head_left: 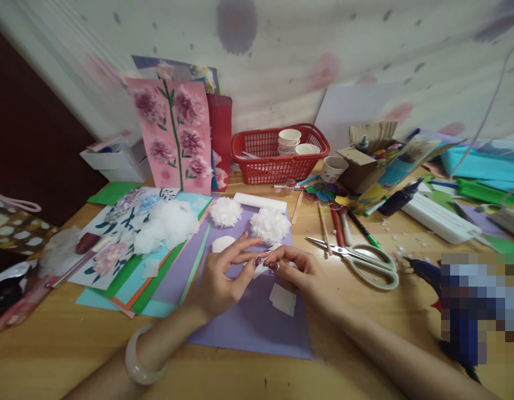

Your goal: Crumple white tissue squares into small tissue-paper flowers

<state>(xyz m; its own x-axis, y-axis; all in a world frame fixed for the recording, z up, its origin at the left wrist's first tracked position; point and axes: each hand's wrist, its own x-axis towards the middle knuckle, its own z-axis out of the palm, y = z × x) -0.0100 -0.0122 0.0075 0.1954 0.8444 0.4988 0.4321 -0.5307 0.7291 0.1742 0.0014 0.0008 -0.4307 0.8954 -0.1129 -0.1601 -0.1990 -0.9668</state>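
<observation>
My left hand (227, 273) and my right hand (296, 272) meet over a purple sheet (244, 328). Between their pinched fingertips is a small piece of white paper (263, 268), partly hidden by the fingers. Just beyond the hands lie two ruffled white paper flowers, one at the left (225, 212) and a larger one at the right (269, 224). Behind my left fingers shows a white disc (222, 243). A few white paper squares (282, 300) lie below my right hand. At the sheet's far edge rests a white roll (260, 202).
Scissors (371, 266) lie open at the right, near a blue glue gun (426, 272). A red basket (277, 166) with paper cups stands at the back, beside a pink flower picture (157, 139). Coloured sheets and fluffy white paper (167, 225) spread leftward.
</observation>
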